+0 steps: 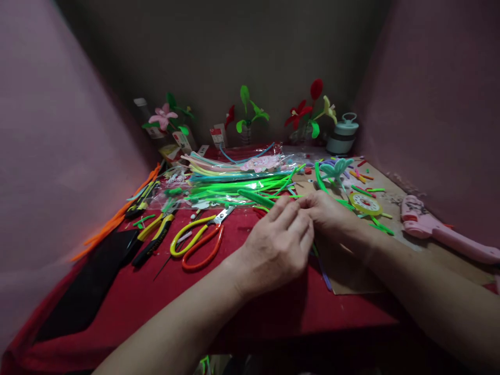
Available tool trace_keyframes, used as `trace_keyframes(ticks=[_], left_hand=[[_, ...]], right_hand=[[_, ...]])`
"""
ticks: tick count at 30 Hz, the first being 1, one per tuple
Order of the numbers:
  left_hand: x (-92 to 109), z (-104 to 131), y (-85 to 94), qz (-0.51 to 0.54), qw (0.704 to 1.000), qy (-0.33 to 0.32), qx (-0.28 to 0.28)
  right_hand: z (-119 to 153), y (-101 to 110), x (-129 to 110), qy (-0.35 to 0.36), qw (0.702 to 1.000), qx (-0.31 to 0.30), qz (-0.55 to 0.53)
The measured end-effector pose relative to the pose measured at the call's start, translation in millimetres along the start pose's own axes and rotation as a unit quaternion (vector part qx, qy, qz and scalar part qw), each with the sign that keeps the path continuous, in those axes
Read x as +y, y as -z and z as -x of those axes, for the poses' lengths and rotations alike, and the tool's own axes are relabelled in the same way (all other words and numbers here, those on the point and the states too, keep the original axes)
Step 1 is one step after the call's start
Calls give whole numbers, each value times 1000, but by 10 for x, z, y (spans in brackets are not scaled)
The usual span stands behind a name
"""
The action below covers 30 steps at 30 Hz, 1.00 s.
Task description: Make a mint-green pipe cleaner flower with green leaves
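My left hand [279, 245] and my right hand [330, 211] meet above the red cloth, fingers closed and pressed together in a pinch. A fuzzy green pipe cleaner [255, 198] reaches to the fingertips from the left; the end between my fingers is hidden. Just beyond my hands lies a clear bag with bright green pipe cleaners [234, 187] in it. Scissors [199, 240] with one yellow and one red handle rest to the left of my left hand. A teal pipe-cleaner shape [336, 169] is behind my right hand.
Pliers [155, 235] and a black pouch [91, 281] lie at left, near orange pipe cleaners [117, 213]. On the brown board [353, 276] at right are a yellow dial [365, 203] and a pink tool [441, 229]. Pipe-cleaner flowers [300, 113] and a lidded container [342, 134] line the back.
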<state>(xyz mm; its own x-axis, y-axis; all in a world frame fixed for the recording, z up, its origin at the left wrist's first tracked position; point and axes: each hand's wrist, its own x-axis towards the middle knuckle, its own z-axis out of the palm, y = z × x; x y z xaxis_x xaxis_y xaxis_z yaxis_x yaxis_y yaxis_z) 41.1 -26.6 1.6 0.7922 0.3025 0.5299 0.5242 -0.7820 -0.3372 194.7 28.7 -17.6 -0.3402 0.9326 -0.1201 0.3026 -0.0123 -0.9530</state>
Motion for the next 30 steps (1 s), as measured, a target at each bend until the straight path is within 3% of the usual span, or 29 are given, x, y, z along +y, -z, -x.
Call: trace_keyframes(ticks=[2,4,7,9,12,17,24,30], left_hand=[[33,3,30,47,998,-36,19],[-30,18,57,73,996,-20,42],[-265,61,43,63,984,133,96],[-428,97,-18,72,977,190,64],[-548,139,-137,100,982,154,-37],[-479,117,-199,99,973,112,-177],[-418,81,-152,46,980,56,-184],[-432,123,-181,123,970,128,-165]], right_hand=[[4,8,-37,-15,1000,6,-21],[13,8,-83,-23,999,10,-27],[16,2,-111,-23,1000,-2,-8],[12,-5,-94,-11,1000,-21,14],[13,-24,-58,1,998,-40,52],[36,-48,-72,20,994,-46,100],[23,-18,-99,-27,996,-76,25],[18,3,-115,-16,997,-73,25]])
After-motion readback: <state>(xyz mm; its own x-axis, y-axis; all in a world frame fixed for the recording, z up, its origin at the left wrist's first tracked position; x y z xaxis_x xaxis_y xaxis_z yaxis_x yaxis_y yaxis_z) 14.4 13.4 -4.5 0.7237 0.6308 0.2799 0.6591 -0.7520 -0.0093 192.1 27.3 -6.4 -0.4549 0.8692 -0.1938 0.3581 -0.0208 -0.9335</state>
